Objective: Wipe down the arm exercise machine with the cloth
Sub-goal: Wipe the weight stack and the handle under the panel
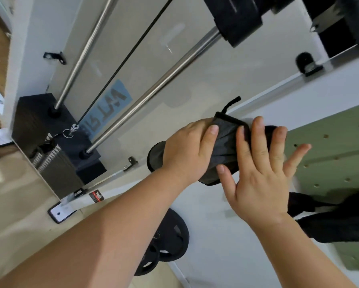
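Desk: Arm exercise machine [330, 84] first. What is on your feed?

Operator: I see its white frame running slantwise across the view, with a clear panel [174, 59] set in it. To the right there is a green pegboard [330, 159]. The black weight stack [49, 159] sits at the left, and two chrome guide rods [153, 88] rise from it. Black weight plates [172, 235] lie low on the floor.

Desk: And the hands?

Operator: The left hand [187, 148] holds the cloth [226, 142]. Its thumb lies across the top and the other fingers are hidden underneath, so I read it as a grip round the fabric. The right hand [261, 163] lies flat on the cloth's other end, pressing with its fingers straight and spread.

Desk: Where is the cloth exactly?

Operator: It is dark grey and bunched, and it sits against the white frame beam just beside the panel's edge, between the two hands. A thin black cable [122, 65] runs between the rods. A small black loop [232, 102] sticks up from the cloth's top edge.
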